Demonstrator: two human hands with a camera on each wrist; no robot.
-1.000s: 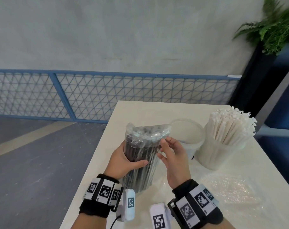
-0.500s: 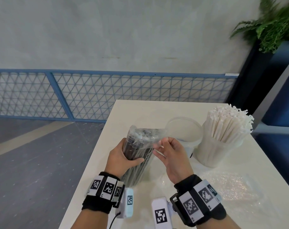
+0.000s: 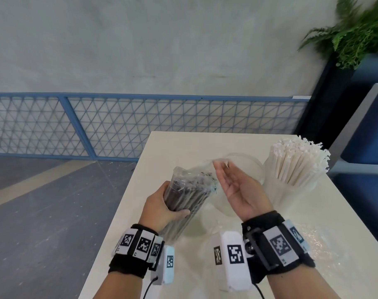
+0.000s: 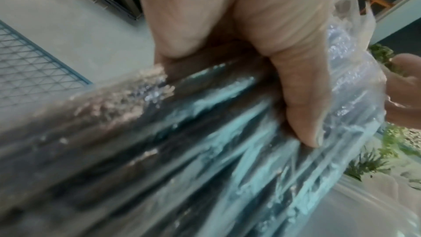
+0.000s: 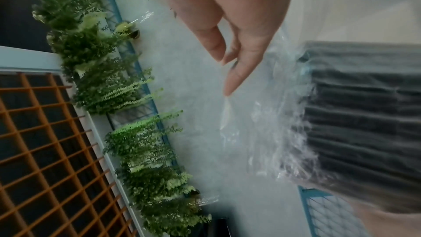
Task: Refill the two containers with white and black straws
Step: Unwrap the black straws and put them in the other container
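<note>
A clear plastic bag of black straws leans to the right above the table, and my left hand grips it round the middle. The left wrist view shows my thumb pressed on the wrapped bundle. My right hand is beside the bag's top with the palm turned towards it and the fingers straight. Its fingertips touch the loose plastic at the bag's mouth. An empty clear container stands just behind that hand. To its right, a second container holds white straws.
A crumpled clear wrapper lies on the white table at the near right. The table's left edge drops to a grey floor with a blue mesh fence behind. A blue seat and a plant stand at the right.
My right hand let go of its pinch on the bag's top and turned its palm towards the bag, fingers straight. The bag has tilted right, towards the empty container.
</note>
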